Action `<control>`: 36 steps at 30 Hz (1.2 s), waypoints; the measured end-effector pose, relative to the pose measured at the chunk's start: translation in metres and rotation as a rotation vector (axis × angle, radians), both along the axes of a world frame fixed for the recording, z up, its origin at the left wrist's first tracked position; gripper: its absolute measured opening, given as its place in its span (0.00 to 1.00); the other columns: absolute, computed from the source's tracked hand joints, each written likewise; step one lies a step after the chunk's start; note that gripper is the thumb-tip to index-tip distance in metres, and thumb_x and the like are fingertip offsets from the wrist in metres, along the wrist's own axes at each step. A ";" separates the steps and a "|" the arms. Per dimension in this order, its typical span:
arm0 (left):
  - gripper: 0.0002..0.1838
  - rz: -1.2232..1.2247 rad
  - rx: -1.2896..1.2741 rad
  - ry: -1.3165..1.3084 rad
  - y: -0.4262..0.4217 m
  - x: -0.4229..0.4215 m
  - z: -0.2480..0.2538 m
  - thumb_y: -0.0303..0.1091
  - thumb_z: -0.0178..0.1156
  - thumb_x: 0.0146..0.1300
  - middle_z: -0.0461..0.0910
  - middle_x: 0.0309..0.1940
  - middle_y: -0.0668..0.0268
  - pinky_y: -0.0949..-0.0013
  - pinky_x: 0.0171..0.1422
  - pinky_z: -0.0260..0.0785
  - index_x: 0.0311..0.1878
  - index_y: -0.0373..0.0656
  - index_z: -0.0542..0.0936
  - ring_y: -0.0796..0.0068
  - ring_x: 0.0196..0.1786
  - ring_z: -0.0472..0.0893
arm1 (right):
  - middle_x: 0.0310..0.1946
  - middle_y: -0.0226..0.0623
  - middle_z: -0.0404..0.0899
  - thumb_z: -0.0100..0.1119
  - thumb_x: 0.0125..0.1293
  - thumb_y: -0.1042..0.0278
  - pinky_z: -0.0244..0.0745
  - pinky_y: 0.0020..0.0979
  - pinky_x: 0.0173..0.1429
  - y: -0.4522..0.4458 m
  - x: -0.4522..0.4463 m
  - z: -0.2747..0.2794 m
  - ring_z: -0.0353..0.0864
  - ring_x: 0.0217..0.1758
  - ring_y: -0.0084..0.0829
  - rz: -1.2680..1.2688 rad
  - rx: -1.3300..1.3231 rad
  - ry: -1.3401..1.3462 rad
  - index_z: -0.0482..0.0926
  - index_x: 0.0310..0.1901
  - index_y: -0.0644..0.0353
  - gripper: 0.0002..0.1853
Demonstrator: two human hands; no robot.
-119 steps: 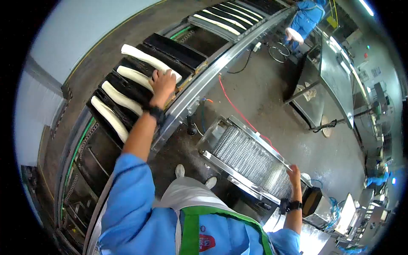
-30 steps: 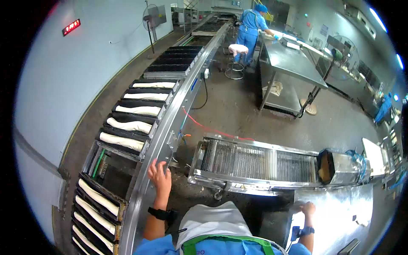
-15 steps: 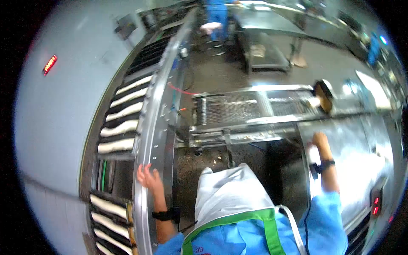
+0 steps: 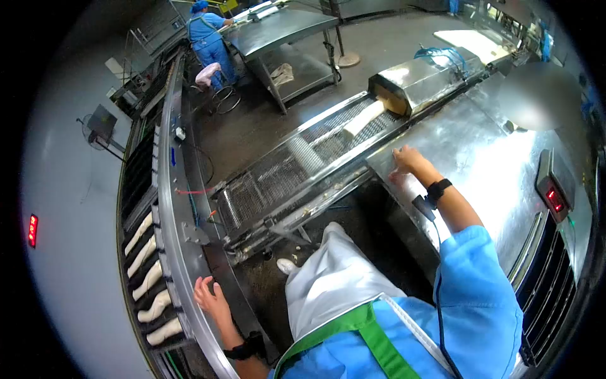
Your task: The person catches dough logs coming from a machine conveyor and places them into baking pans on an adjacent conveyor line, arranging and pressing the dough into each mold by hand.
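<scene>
My left hand (image 4: 211, 299) holds nothing; its fingers are spread and slightly bent beside the metal rail (image 4: 178, 246) of the tray line. Beyond that rail, several long white dough strips (image 4: 146, 276) lie in dark slots. My right hand (image 4: 410, 162) is low over the steel table (image 4: 451, 142), near its edge by the mesh conveyor (image 4: 278, 186). Its fingers are curled together, and whatever is inside them, if anything, is hidden. A thick pale dough strip (image 4: 365, 119) lies on the mesh, just out of the metal machine housing (image 4: 429, 79).
A digital display (image 4: 554, 199) with red digits stands at the right, above dark slotted trays (image 4: 546, 290). Farther back, a person in blue (image 4: 207, 41) works at another steel table (image 4: 284, 30), near a stool (image 4: 225, 98). A red wall display (image 4: 33, 230) hangs at far left.
The view has swung to the right and the mesh conveyor now slants. More of the dough strip shows outside the machine housing. My left hand is still spread by the rail.
</scene>
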State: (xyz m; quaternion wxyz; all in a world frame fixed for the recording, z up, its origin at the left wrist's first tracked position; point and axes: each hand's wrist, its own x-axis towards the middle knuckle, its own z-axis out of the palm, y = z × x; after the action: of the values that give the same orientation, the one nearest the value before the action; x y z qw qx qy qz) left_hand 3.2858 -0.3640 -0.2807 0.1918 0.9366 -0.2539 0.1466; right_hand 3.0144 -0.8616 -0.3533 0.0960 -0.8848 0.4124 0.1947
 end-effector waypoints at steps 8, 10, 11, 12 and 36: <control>0.15 -0.439 0.049 0.175 -0.167 0.003 0.010 0.30 0.53 0.43 0.63 0.49 0.61 0.56 0.55 0.49 0.39 0.45 0.70 0.60 0.54 0.59 | 0.56 0.59 0.48 0.62 0.31 0.38 0.59 0.44 0.55 -0.100 -0.079 -0.040 0.54 0.55 0.57 -0.250 0.089 0.087 0.45 0.58 0.61 0.56; 0.20 -0.595 0.064 0.180 -0.209 -0.001 -0.005 0.31 0.55 0.41 0.64 0.48 0.61 0.56 0.54 0.52 0.42 0.44 0.69 0.59 0.53 0.60 | 0.55 0.61 0.48 0.62 0.32 0.38 0.59 0.44 0.54 -0.113 -0.089 -0.039 0.55 0.55 0.59 -0.272 0.090 0.111 0.44 0.58 0.64 0.56; 0.22 -0.663 0.092 0.208 -0.234 -0.007 -0.007 0.31 0.56 0.40 0.64 0.47 0.60 0.56 0.54 0.52 0.44 0.44 0.68 0.59 0.53 0.61 | 0.55 0.62 0.48 0.61 0.32 0.38 0.59 0.44 0.54 -0.117 -0.091 -0.038 0.55 0.54 0.59 -0.275 0.089 0.117 0.44 0.57 0.65 0.56; 0.22 -0.739 0.104 0.224 -0.257 -0.013 -0.012 0.32 0.56 0.41 0.64 0.48 0.58 0.57 0.54 0.53 0.45 0.43 0.68 0.58 0.54 0.60 | 0.54 0.63 0.48 0.61 0.33 0.37 0.59 0.44 0.54 -0.118 -0.093 -0.039 0.55 0.54 0.60 -0.276 0.089 0.122 0.44 0.57 0.66 0.56; 0.24 -0.918 -0.441 1.890 -0.472 0.100 -0.040 0.43 0.57 0.46 0.73 0.27 0.59 0.75 0.19 0.67 0.42 0.33 0.70 0.74 0.24 0.74 | 0.51 0.65 0.55 0.64 0.37 0.45 0.69 0.39 0.42 -0.104 -0.071 -0.046 0.55 0.57 0.47 -0.559 0.389 -0.121 0.37 0.57 0.71 0.57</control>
State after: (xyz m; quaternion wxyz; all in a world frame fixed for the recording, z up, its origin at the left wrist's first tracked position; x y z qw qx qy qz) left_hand 3.3857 -0.8358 -0.3207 0.5120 0.4305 -0.2983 -0.6809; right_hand 2.9432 -0.9652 -0.3988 0.3369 -0.7128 0.5873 0.1830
